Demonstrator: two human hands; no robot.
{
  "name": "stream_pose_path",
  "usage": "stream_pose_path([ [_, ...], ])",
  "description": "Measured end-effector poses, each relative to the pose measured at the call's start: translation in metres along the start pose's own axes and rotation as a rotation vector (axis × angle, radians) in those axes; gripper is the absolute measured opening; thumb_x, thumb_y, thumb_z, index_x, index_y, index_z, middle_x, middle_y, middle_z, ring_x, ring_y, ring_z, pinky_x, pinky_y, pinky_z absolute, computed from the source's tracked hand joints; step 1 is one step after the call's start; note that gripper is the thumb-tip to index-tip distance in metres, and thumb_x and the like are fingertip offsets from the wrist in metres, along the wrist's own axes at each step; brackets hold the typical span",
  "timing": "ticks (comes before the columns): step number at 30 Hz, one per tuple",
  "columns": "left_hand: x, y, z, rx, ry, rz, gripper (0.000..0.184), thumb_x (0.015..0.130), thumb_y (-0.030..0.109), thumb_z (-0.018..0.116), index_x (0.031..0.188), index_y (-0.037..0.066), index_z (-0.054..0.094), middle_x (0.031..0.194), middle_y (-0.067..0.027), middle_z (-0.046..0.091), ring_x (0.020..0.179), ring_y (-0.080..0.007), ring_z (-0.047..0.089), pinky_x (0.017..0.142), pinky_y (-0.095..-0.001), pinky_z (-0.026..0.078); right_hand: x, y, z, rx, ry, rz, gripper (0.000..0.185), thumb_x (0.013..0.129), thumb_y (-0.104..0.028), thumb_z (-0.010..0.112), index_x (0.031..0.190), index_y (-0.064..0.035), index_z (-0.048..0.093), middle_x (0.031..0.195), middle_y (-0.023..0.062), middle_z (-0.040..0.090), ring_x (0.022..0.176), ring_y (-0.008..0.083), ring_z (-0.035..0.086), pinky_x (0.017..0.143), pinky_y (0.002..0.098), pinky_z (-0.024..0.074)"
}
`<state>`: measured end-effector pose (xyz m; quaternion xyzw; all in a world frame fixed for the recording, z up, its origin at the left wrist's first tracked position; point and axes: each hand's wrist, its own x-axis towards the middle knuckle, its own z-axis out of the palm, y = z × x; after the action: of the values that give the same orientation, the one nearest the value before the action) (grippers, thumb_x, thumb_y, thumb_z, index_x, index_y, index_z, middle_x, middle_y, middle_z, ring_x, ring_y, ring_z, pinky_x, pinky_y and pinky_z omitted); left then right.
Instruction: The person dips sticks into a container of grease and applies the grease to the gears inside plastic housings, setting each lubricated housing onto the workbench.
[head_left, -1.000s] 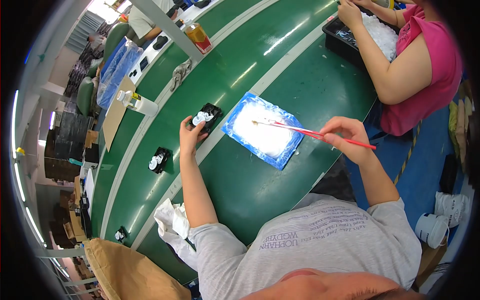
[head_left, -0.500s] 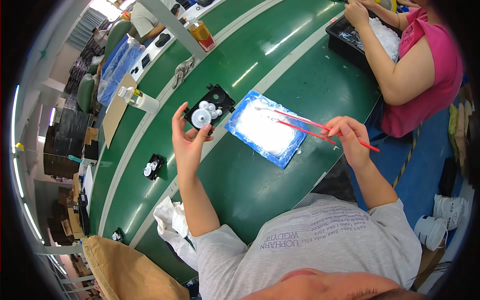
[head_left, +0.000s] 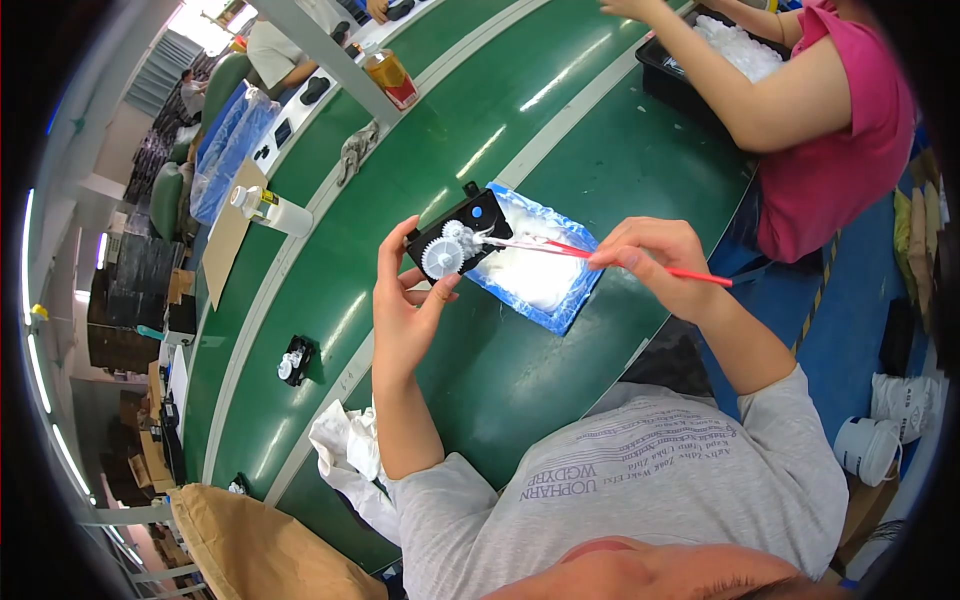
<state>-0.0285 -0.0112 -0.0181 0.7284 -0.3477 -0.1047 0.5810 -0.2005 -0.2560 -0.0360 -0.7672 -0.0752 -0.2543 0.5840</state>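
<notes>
My left hand point(head_left: 408, 310) grips a black gearbox housing point(head_left: 493, 222) by its edges, thumb on the near side. Several white gears point(head_left: 443, 258) sit in it, the largest nearest my thumb. My right hand point(head_left: 662, 262) is closed around red chopsticks point(head_left: 703, 276). Their whitened tips meet at the small gears; exact contact is hard to make out. Partly behind the housing and below the chopsticks lies a blue-wrapped tray point(head_left: 563, 321) filled with white paste point(head_left: 542, 282), probably grease.
Another gearbox point(head_left: 296, 360) rests on the green conveyor surface to the left. Beyond stand a white bottle point(head_left: 285, 213) and an amber-coloured container point(head_left: 392, 80); a grey rag point(head_left: 357, 153) lies between. A white cloth point(head_left: 345, 445) is by my left elbow. A co-worker in pink point(head_left: 835, 170) works beside a black bin point(head_left: 655, 75).
The gearbox in my left hand moved right, over the tray's edge. My right hand brought the chopsticks from above the paste left to the gears, their tips closing together. The co-worker's arms shifted.
</notes>
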Motion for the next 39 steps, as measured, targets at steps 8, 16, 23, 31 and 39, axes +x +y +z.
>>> stream_pose_path([
  [8,-0.002,0.003,-0.006,0.024,0.031,0.013,0.067,0.08,-0.006,0.069,0.139,0.003,0.039,0.13,-0.0207,0.046,0.096,-0.0235,0.068,0.067,-0.0276,0.061,0.011,-0.023,-0.009,-0.346,-0.076,-0.249,0.011,0.089,-0.006,0.062,0.086,-0.0007,0.071,0.076,0.0125,0.068,0.067,0.0271,0.065,0.063,0.0351,0.0511],
  [16,-0.003,0.005,-0.005,0.059,0.014,0.017,0.067,0.079,-0.007,0.069,0.139,0.002,0.04,0.129,-0.0209,0.047,0.097,-0.0243,0.068,0.067,-0.0276,0.062,0.013,-0.02,0.002,-0.286,-0.036,-0.335,0.011,0.089,-0.005,0.062,0.084,-0.0012,0.071,0.075,0.012,0.068,0.067,0.026,0.065,0.059,0.0335,0.0506],
  [23,-0.002,0.003,-0.005,0.014,0.018,0.023,0.067,0.08,-0.002,0.071,0.139,0.003,0.039,0.128,-0.0193,0.048,0.092,-0.0226,0.068,0.065,-0.0274,0.061,0.011,-0.03,-0.008,-0.335,-0.08,-0.236,0.02,0.093,-0.008,0.055,0.083,0.0003,0.071,0.077,0.0131,0.069,0.068,0.0252,0.066,0.062,0.0327,0.0515],
  [31,-0.002,0.005,-0.008,-0.109,-0.049,-0.049,0.069,0.082,-0.002,0.071,0.141,0.004,0.036,0.131,-0.0185,0.045,0.092,-0.0226,0.068,0.066,-0.0277,0.061,0.013,-0.034,-0.01,-0.194,-0.018,-0.202,0.025,0.096,-0.011,0.055,0.082,0.0006,0.071,0.076,0.0109,0.07,0.067,0.0219,0.065,0.061,0.0315,0.0499],
  [39,-0.001,0.007,-0.007,-0.209,-0.052,-0.087,0.071,0.079,0.003,0.074,0.14,0.003,0.037,0.118,-0.0158,0.053,0.084,-0.0234,0.069,0.06,-0.0277,0.06,0.012,-0.016,-0.007,0.005,-0.004,-0.023,0.034,0.099,-0.011,0.045,0.081,0.0058,0.069,0.081,0.0158,0.07,0.07,0.0209,0.068,0.067,0.0305,0.0543],
])
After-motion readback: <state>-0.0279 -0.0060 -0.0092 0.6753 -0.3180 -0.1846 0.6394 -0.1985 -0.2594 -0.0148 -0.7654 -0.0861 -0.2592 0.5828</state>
